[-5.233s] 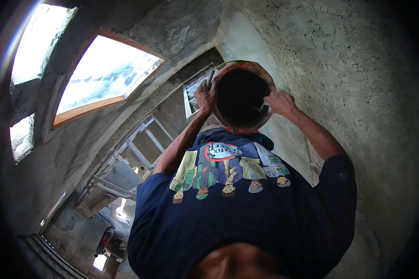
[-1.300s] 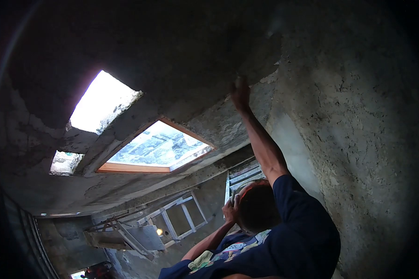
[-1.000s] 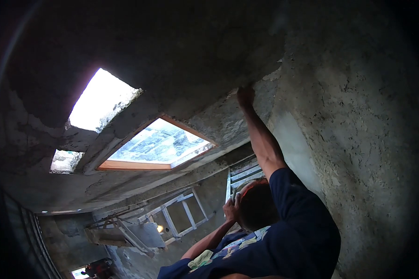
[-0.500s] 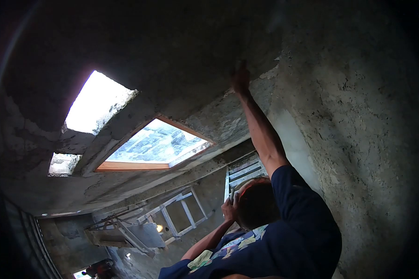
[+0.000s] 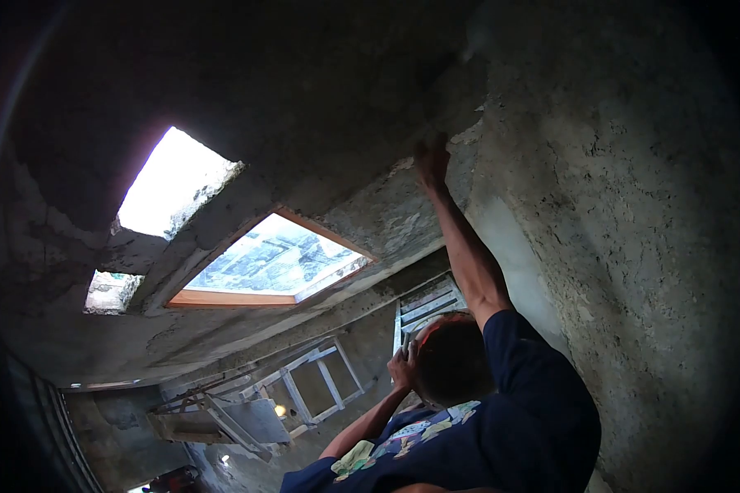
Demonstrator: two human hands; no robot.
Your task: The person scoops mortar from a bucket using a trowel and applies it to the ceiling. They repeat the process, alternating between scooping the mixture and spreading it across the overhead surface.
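Note:
My left hand [image 5: 403, 366] is closed at the grey-crusted edge of a dark, rounded, bowl-like vessel [image 5: 455, 361], which has an orange streak near its rim. The vessel hangs close in front of my dark blue printed shirt [image 5: 411, 431], and its contents are hidden. Stretched far up, my right hand [image 5: 432, 162] is closed at the rough cement wall [image 5: 370, 197], beside a pale broken strip of plaster. Shadow hides the fingers, and I cannot tell what they hold.
A wood-framed window [image 5: 279, 256] sits left of my raised arm, with a bright rough-edged opening [image 5: 173, 185] and a smaller one [image 5: 113, 292] beyond. Pale wooden ladder-like frames [image 5: 325, 382] stand below. Another rough wall [image 5: 625, 230] rises on the right.
My right hand has come down a little along the wall and slightly to the right. My left hand and the dark vessel have stayed nearly in place.

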